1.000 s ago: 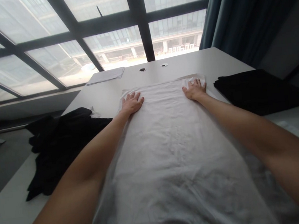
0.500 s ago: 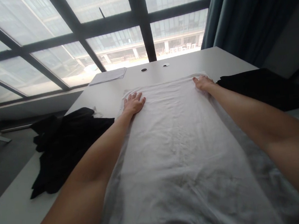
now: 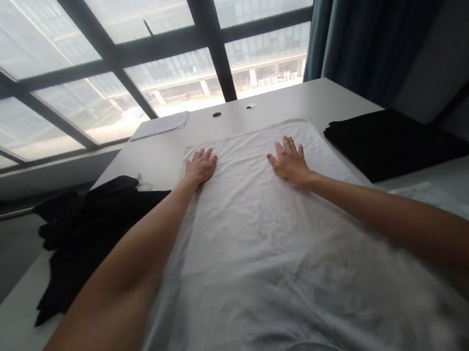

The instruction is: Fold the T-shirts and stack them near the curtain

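A white garment, seemingly a T-shirt [image 3: 240,225], lies spread over the table, its far hem toward the window and a curved neckline at the bottom of the view. My left hand [image 3: 201,166] rests flat near the garment's far left corner, fingers spread. Palm down on the cloth, right of the middle, is my right hand [image 3: 289,161], its fingers apart too. Neither hand grips the fabric. Light wrinkles run along the centre of the cloth.
A crumpled black garment [image 3: 98,234] lies on the left, and a flatter black cloth [image 3: 398,138] on the right. Papers [image 3: 160,126] sit at the far left of the white table [image 3: 289,102]. Beyond are windows and a dark blue curtain [image 3: 340,30].
My right hand has let go of the garment's far right corner and moved left and nearer, onto the cloth. My left hand stays on the far left corner. The view has shifted slightly.
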A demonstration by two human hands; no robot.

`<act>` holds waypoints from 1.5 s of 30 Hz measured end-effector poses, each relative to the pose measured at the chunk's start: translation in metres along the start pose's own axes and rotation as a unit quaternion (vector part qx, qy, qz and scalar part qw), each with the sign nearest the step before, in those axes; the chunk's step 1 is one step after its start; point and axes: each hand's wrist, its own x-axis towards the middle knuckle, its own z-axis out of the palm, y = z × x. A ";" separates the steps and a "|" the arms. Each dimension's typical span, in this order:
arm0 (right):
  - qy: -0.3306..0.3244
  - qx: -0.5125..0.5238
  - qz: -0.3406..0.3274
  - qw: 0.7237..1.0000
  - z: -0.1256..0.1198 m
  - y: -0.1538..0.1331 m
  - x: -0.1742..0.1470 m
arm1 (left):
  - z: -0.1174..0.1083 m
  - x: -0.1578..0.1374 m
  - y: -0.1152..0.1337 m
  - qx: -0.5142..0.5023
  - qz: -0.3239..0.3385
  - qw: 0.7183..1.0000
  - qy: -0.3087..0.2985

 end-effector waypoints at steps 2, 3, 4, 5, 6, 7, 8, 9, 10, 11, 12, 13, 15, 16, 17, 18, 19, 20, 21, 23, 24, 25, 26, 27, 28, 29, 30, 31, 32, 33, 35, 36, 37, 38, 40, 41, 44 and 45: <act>-0.005 0.028 -0.054 0.998 -0.016 -0.004 -0.043 | -0.005 -0.022 0.009 -0.003 0.025 0.999 0.031; -0.012 0.033 -0.079 0.996 -0.025 -0.003 -0.067 | -0.006 -0.037 0.014 -0.003 0.048 0.998 0.039; -0.022 0.034 -0.103 0.994 -0.033 0.000 -0.091 | -0.007 -0.056 0.020 -0.002 0.078 0.996 0.040; -0.028 0.033 -0.123 0.991 -0.040 0.004 -0.115 | -0.007 -0.077 0.025 -0.004 0.103 0.994 0.035; -0.038 0.032 -0.140 0.989 -0.045 0.008 -0.139 | -0.006 -0.100 0.030 -0.006 0.127 0.992 0.027; -0.052 0.033 -0.152 0.986 -0.048 0.010 -0.161 | -0.005 -0.124 0.035 -0.007 0.151 0.988 0.022; -0.074 0.035 -0.166 0.983 -0.050 0.011 -0.180 | -0.003 -0.147 0.039 -0.010 0.174 0.985 0.017; -0.101 0.039 -0.191 0.976 -0.051 0.011 -0.196 | -0.001 -0.169 0.043 -0.016 0.190 0.982 0.011; -0.128 0.043 -0.221 0.966 -0.051 0.008 -0.208 | 0.001 -0.189 0.047 -0.026 0.197 0.980 0.010; -0.153 0.049 -0.249 0.955 -0.051 0.005 -0.216 | 0.003 -0.207 0.050 -0.033 0.204 0.978 0.005; -0.172 0.058 -0.272 0.945 -0.052 0.002 -0.219 | 0.005 -0.221 0.052 -0.037 0.212 0.977 -0.001; -0.182 0.069 -0.285 0.939 -0.054 -0.001 -0.219 | 0.007 -0.232 0.054 -0.040 0.218 0.975 -0.005; -0.162 0.093 -0.267 0.945 -0.061 -0.001 -0.210 | 0.009 -0.247 0.055 -0.041 0.222 0.974 -0.011; -0.134 0.098 -0.243 0.956 -0.065 0.003 -0.203 | 0.009 -0.250 0.055 -0.041 0.220 0.975 -0.010; -0.097 0.095 -0.209 0.968 -0.069 0.010 -0.196 | 0.010 -0.253 0.055 -0.039 0.218 0.975 -0.009; -0.058 0.078 -0.174 0.980 -0.074 0.020 -0.189 | 0.009 -0.254 0.055 -0.034 0.216 0.976 -0.007; -0.028 0.048 -0.135 0.989 -0.077 0.030 -0.183 | 0.009 -0.256 0.055 -0.027 0.213 0.977 -0.004; -0.013 0.009 -0.090 0.996 -0.079 0.042 -0.180 | 0.009 -0.256 0.055 -0.018 0.211 0.977 -0.003; -0.018 -0.029 -0.055 0.998 -0.080 0.053 -0.179 | 0.008 -0.257 0.055 -0.009 0.209 0.978 -0.001; -0.058 -0.077 -0.057 0.994 -0.079 0.072 -0.183 | 0.007 -0.259 0.056 0.005 0.205 0.979 -0.001; -0.072 -0.086 -0.080 0.990 -0.077 0.078 -0.187 | 0.007 -0.259 0.056 0.009 0.204 0.979 -0.002; -0.083 -0.086 -0.108 0.987 -0.075 0.082 -0.191 | 0.007 -0.260 0.056 0.012 0.204 0.979 -0.004; -0.087 -0.081 -0.130 0.984 -0.073 0.084 -0.193 | 0.006 -0.260 0.056 0.014 0.204 0.979 -0.005; -0.085 -0.073 -0.140 0.984 -0.072 0.085 -0.193 | 0.007 -0.260 0.056 0.015 0.203 0.979 -0.004; -0.078 -0.064 -0.138 0.985 -0.072 0.084 -0.190 | 0.007 -0.260 0.056 0.016 0.202 0.979 -0.002; -0.065 -0.056 -0.125 0.988 -0.072 0.083 -0.184 | 0.007 -0.260 0.056 0.016 0.202 0.979 0.001; -0.051 -0.051 -0.104 0.992 -0.072 0.082 -0.176 | 0.008 -0.259 0.056 0.015 0.202 0.979 0.004; -0.040 -0.050 -0.079 0.995 -0.072 0.081 -0.165 | 0.008 -0.259 0.055 0.014 0.202 0.979 0.005; -0.034 -0.054 -0.052 0.997 -0.071 0.079 -0.153 | 0.009 -0.258 0.054 0.012 0.204 0.979 0.006; -0.035 -0.061 -0.024 0.997 -0.069 0.077 -0.141 | 0.010 -0.258 0.053 0.011 0.206 0.979 0.006; -0.050 -0.084 0.024 0.995 -0.063 0.072 -0.122 | 0.010 -0.257 0.052 0.008 0.209 0.978 0.007; -0.058 -0.095 0.039 0.993 -0.058 0.070 -0.115 | 0.011 -0.257 0.051 0.006 0.210 0.978 0.007; -0.062 -0.103 0.046 0.992 -0.054 0.069 -0.110 | 0.011 -0.257 0.051 0.005 0.211 0.977 0.006; -0.064 -0.110 0.044 0.991 -0.050 0.069 -0.107 | 0.011 -0.257 0.051 0.005 0.212 0.977 0.005; -0.063 -0.120 0.031 0.990 -0.046 0.072 -0.105 | 0.010 -0.258 0.051 0.004 0.213 0.977 0.002; -0.061 -0.124 0.026 0.990 -0.046 0.076 -0.106 | 0.010 -0.258 0.051 0.003 0.213 0.977 0.000; -0.052 -0.145 0.031 0.988 -0.051 0.089 -0.115 | 0.010 -0.258 0.052 -0.004 0.211 0.977 -0.001; -0.044 -0.153 0.038 0.987 -0.053 0.093 -0.120 | 0.011 -0.258 0.052 -0.007 0.212 0.977 -0.001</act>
